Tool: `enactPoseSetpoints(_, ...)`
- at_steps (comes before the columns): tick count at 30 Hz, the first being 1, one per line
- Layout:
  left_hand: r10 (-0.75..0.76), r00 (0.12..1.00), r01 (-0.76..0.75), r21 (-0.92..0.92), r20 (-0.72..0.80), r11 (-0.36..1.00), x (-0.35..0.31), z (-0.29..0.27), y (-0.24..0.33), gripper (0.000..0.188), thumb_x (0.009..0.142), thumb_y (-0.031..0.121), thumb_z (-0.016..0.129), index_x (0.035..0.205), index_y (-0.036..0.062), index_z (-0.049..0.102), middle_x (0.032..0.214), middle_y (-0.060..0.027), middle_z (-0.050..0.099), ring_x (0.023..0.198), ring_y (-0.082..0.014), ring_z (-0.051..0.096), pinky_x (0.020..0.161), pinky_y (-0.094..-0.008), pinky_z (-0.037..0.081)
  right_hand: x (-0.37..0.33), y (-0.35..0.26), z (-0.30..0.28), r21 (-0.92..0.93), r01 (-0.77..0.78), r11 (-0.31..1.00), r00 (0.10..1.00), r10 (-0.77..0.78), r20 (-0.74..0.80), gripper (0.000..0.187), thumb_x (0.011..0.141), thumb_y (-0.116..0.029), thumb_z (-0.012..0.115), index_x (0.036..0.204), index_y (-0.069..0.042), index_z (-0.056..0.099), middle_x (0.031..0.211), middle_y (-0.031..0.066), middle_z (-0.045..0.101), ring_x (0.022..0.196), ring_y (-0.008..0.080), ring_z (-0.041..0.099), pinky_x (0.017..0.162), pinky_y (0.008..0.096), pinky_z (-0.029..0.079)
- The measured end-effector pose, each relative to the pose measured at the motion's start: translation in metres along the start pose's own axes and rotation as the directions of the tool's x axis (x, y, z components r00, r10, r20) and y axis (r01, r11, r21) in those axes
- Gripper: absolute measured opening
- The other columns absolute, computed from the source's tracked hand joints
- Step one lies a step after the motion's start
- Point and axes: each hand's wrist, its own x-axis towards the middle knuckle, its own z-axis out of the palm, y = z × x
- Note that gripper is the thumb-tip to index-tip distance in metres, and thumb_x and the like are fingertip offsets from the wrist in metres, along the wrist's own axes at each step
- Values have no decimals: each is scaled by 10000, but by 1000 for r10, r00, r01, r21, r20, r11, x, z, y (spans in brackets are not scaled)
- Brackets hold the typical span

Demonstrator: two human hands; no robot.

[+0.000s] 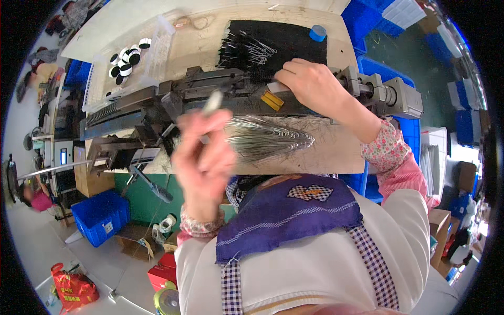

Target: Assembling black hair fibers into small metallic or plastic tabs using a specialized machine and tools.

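My left hand (203,149) is blurred by motion over the bench's near edge, its fingers curled. A small pale object (213,101) sticks up from its fingertips, too smeared to name. My right hand (311,84) reaches over the long dark metal machine (210,94), its fingertips pressed together by the shaft at its middle. What they pinch is hidden. Just left of that hand, a yellow block (272,101) sits on the machine. In front of the machine lies a bundle of thin bent metal wires (270,139).
Beyond the machine, looped wire pieces (257,50) lie on a black cloth (299,44) with a blue round cap (317,33). A clear plastic tray (160,52) at far left holds several black-and-white round pieces (125,64). Blue bins (102,218) stand beside the bench.
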Motion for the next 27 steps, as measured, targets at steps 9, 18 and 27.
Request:
enactPoseSetpoints(9, -79, 991, -129, 959, 113, -252, 10, -30, -17, 286, 880, 249, 593, 823, -12, 697, 553, -94, 561, 540, -137, 554, 525, -298, 430, 59, 21, 27, -120, -185, 975, 978, 195, 71, 116, 791, -68, 603, 900, -28, 593, 875, 147, 545, 858, 334, 593, 700, 417, 494)
enactPoseSetpoints(18, -30, 968, -228, 824, 249, -518, 121, -65, -32, 227, 840, 218, 598, 804, 16, 694, 644, -150, 618, 580, -227, 616, 528, -362, 470, 0, 23, -21, 314, -111, 943, 987, 67, 148, 202, 778, -168, 646, 906, -31, 569, 878, 139, 567, 840, 331, 595, 709, 420, 478)
enactPoseSetpoints(27, -18, 709, -214, 192, 704, -958, 65, -36, 6, 103, 836, 136, 585, 866, 55, 641, 793, -73, 623, 678, -204, 630, 539, -317, 503, 34, 7, 17, 438, 133, 889, 984, -66, -165, 186, 820, -154, 656, 947, -19, 656, 879, 100, 667, 822, 283, 625, 736, 345, 507)
